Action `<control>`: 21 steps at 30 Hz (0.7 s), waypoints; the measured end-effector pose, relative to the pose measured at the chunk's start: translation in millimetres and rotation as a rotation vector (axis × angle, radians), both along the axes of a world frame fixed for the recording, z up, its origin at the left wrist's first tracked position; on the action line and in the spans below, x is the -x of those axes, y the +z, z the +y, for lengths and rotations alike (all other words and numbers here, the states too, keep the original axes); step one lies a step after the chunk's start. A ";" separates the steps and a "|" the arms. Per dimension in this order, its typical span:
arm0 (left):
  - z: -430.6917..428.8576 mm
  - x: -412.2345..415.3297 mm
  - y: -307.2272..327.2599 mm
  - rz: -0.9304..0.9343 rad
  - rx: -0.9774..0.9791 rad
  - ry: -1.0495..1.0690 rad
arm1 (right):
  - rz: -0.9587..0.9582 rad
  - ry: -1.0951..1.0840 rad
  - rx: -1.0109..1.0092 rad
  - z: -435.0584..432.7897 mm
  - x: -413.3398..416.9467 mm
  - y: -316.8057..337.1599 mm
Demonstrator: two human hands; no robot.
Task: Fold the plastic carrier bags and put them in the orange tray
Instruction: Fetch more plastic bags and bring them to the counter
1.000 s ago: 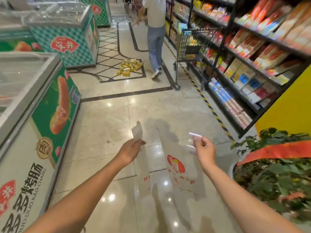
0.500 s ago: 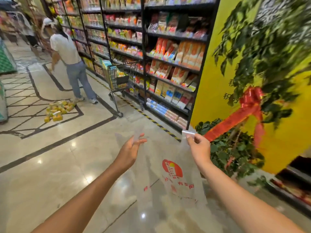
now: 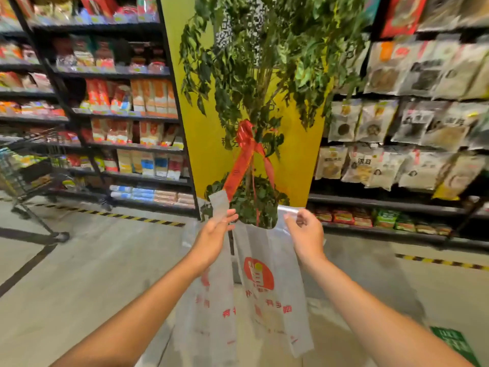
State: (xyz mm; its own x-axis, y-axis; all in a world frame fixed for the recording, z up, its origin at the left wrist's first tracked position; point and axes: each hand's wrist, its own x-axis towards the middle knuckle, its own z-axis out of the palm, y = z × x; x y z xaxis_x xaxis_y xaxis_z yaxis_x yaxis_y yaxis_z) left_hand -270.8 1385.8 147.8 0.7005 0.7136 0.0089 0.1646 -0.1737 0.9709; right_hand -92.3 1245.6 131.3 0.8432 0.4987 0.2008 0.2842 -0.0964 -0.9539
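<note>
1 carrier bag (image 3: 264, 292), 2 hands on it, held up in the air. left hand (image 3: 214, 234) pinches one handle, fingers nearly straight, strip pokes up past the fingertips. right hand (image 3: 307, 234) has fingers curled round the other handle. bag body hangs below both. beyond the fingers: 1 plant (image 3: 264, 75) with 1 red ribbon (image 3: 247, 154), yellow pillar (image 3: 206, 133), 2 runs of shelves (image 3: 119, 115), 1 trolley (image 3: 26, 168) far left. pale shop floor (image 3: 79, 274)

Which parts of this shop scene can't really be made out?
Head view:
- Orange tray: out of frame.
- Translucent white plastic carrier bag: bottom cut by lower edge; red print blurred.
- Left hand: grip hidden behind its own back.
- Green potted plant: pot mostly hidden behind bag.
- Shelf packets: labels motion-blurred.
</note>
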 end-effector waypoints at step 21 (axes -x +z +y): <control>-401.6 -237.3 32.9 -0.072 -0.006 -0.708 | -0.178 -0.502 -0.027 -386.5 -95.1 27.8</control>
